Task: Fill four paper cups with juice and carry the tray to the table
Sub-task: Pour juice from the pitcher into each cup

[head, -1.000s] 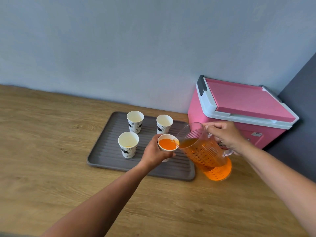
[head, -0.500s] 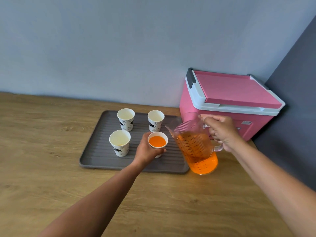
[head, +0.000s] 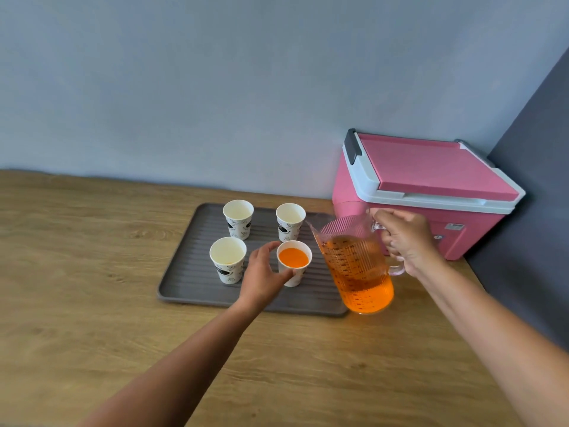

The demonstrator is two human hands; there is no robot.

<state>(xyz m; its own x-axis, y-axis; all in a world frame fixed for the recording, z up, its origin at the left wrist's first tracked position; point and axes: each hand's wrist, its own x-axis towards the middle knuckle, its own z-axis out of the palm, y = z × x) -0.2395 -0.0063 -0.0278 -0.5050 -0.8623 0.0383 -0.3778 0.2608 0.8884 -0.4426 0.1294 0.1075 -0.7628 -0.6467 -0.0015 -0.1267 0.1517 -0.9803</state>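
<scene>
A grey ribbed tray (head: 191, 272) on the wooden counter carries four white paper cups. Three are empty: back left (head: 237, 218), back right (head: 290, 221) and front left (head: 228, 260). The front right cup (head: 294, 258) is full of orange juice and stands on the tray. My left hand (head: 261, 275) wraps its left side, thumb against the wall. My right hand (head: 406, 238) grips the handle of a clear ribbed pitcher (head: 357, 272), held upright by the tray's right edge and about half full of orange juice.
A pink cooler box (head: 431, 174) with a closed lid stands behind the pitcher in the corner. A dark wall (head: 538, 211) bounds the right side and a pale wall the back. The wooden counter (head: 92, 272) stretches left and toward me.
The pitcher went from tilted over the cup to upright and moved right. The filled cup came down onto the tray with my left hand still around it.
</scene>
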